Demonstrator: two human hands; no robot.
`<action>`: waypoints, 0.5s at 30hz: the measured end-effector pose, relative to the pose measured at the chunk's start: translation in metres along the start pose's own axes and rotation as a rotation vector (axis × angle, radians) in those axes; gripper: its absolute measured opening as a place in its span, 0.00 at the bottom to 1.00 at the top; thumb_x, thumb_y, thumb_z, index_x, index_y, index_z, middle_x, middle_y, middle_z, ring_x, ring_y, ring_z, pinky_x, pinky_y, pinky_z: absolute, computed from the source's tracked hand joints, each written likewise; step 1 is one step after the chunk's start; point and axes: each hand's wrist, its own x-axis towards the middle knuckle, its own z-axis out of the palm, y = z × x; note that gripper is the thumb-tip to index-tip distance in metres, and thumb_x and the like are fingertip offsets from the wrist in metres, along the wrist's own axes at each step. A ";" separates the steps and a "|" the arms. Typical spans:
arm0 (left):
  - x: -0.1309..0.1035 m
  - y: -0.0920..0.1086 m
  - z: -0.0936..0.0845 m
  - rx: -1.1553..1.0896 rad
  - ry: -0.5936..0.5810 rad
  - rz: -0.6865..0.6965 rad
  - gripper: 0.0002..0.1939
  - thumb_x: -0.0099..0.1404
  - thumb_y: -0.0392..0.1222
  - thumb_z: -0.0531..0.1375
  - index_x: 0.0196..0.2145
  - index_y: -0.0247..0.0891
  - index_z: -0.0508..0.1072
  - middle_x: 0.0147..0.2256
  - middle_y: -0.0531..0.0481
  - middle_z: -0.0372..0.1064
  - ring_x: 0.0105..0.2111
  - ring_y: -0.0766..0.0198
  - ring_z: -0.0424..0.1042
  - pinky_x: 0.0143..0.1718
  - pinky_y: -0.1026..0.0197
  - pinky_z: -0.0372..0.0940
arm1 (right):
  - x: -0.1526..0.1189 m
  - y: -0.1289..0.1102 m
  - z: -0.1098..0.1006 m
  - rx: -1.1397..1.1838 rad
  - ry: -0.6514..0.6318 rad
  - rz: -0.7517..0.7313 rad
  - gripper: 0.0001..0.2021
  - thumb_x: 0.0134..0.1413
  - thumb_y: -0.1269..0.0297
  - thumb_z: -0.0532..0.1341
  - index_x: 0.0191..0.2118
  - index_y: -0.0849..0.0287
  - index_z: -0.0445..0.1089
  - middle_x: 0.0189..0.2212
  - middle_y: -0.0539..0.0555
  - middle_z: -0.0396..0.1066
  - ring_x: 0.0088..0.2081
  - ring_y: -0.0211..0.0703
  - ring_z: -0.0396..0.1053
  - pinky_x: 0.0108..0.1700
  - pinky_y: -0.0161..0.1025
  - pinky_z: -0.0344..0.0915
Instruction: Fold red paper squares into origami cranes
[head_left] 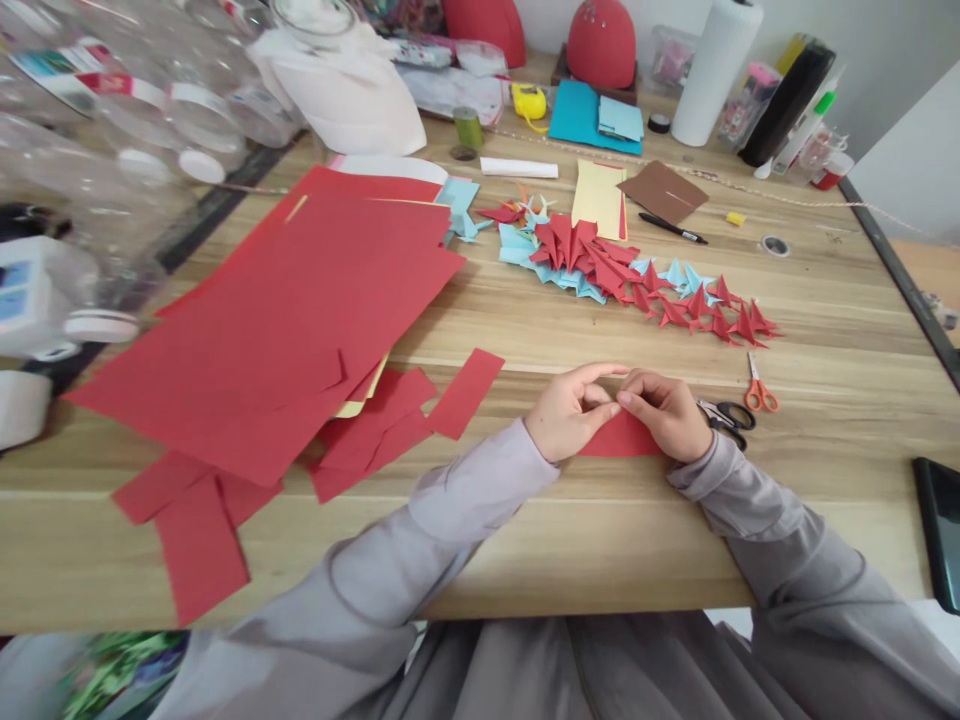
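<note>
1. Left hand [574,412] and right hand [666,410], two in all, curl nearly closed, pinching one red paper piece [621,438] between them.
2. It looks plain, near edge straight (the hands hide its far part).
3. Beside the right: one black scissors [721,413], one orange scissors [756,384].
4. Farther: one pen [673,228], one tape measure [529,101].

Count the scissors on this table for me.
2: the black pair beside the right hand, and the orange pair farther right and slightly beyond. Others may be hidden, say under the red sheets.
</note>
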 end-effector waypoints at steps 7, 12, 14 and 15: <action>0.003 -0.003 -0.003 -0.041 -0.012 0.019 0.27 0.57 0.40 0.60 0.53 0.29 0.66 0.16 0.61 0.52 0.17 0.75 0.47 0.21 0.69 0.46 | 0.003 0.003 0.000 0.103 0.028 0.067 0.17 0.51 0.50 0.60 0.23 0.59 0.65 0.22 0.48 0.61 0.27 0.36 0.58 0.32 0.37 0.57; 0.007 -0.006 -0.008 0.080 -0.013 0.103 0.26 0.57 0.41 0.59 0.52 0.29 0.67 0.16 0.62 0.50 0.19 0.74 0.46 0.21 0.69 0.47 | 0.006 0.009 0.002 0.150 0.098 0.085 0.17 0.48 0.50 0.62 0.23 0.59 0.66 0.21 0.48 0.61 0.25 0.35 0.57 0.30 0.36 0.56; 0.008 -0.008 -0.009 0.125 -0.006 0.117 0.25 0.57 0.40 0.59 0.53 0.29 0.67 0.16 0.61 0.51 0.19 0.74 0.48 0.23 0.69 0.50 | 0.006 0.011 0.004 0.150 0.122 0.090 0.17 0.46 0.49 0.63 0.22 0.59 0.65 0.21 0.48 0.62 0.25 0.35 0.57 0.30 0.36 0.56; 0.009 -0.009 -0.009 0.140 0.025 0.132 0.26 0.57 0.40 0.59 0.53 0.29 0.67 0.17 0.61 0.53 0.19 0.73 0.49 0.24 0.69 0.52 | 0.007 0.012 0.004 0.149 0.135 0.087 0.18 0.46 0.49 0.63 0.21 0.59 0.65 0.21 0.48 0.62 0.25 0.35 0.58 0.30 0.36 0.56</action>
